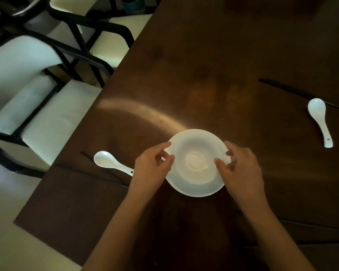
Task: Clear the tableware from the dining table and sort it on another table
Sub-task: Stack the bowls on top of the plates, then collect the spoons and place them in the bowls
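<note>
Our left hand (pixel 153 163) pinches the bowl (pixel 197 163) rim at nine o'clock, our right hand (pixel 241 165) at three. The nearer spoon (pixel 112 162) lies just beyond the left hand, handle toward it.

Dining table (pixel 204 65): dark brown wood, glossy, an arc of warm reflected light across the near middle. Chairs (pixel 47 118): black frames, cream cushioned seats and backs (at least two, along the table's left edge). Floor (pixel 6 212): pale, smooth. Room dim overall.

Left hand (pixel 152 165) and right hand (pixel 240 167) extended, fingers curled inward.
</note>
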Action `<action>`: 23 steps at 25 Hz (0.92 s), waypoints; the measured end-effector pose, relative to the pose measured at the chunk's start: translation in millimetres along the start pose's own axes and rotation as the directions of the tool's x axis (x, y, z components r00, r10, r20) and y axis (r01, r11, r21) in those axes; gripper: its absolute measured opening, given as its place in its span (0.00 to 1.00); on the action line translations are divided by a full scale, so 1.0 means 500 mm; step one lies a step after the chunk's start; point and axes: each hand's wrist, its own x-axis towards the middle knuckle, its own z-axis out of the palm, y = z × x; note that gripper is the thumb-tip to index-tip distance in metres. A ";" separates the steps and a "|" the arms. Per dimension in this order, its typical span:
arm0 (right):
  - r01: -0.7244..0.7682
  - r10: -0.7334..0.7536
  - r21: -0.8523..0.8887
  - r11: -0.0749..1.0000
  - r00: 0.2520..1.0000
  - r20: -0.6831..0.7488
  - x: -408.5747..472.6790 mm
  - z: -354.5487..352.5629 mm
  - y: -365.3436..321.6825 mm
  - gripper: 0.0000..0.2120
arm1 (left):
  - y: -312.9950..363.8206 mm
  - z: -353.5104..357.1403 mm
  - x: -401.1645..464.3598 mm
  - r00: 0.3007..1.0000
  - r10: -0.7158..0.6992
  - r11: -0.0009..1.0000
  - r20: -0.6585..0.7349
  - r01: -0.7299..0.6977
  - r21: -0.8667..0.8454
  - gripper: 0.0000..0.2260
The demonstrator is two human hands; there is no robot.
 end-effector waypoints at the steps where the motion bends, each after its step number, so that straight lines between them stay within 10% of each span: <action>1: 0.008 -0.008 0.005 1.000 0.999 -0.044 -0.008 -0.004 -0.014 0.22 | -0.006 -0.013 -0.005 1.000 -0.029 0.998 -0.007 0.028 -0.057 0.14; 6: 0.221 -0.209 0.143 0.965 0.974 -0.089 -0.075 0.020 -0.135 0.14 | -0.079 -0.127 -0.011 0.948 -0.275 0.940 -0.162 0.230 -0.252 0.08; 14: 0.397 -0.327 -0.104 0.912 0.856 0.401 -0.078 0.285 -0.236 0.18 | -0.242 -0.238 0.083 0.942 -0.277 0.849 -0.190 0.332 0.411 0.19; 23: 0.358 -0.265 -0.215 0.909 0.892 0.368 -0.068 0.365 -0.239 0.11 | -0.271 -0.237 0.113 0.934 -0.274 0.942 -0.228 0.308 0.131 0.13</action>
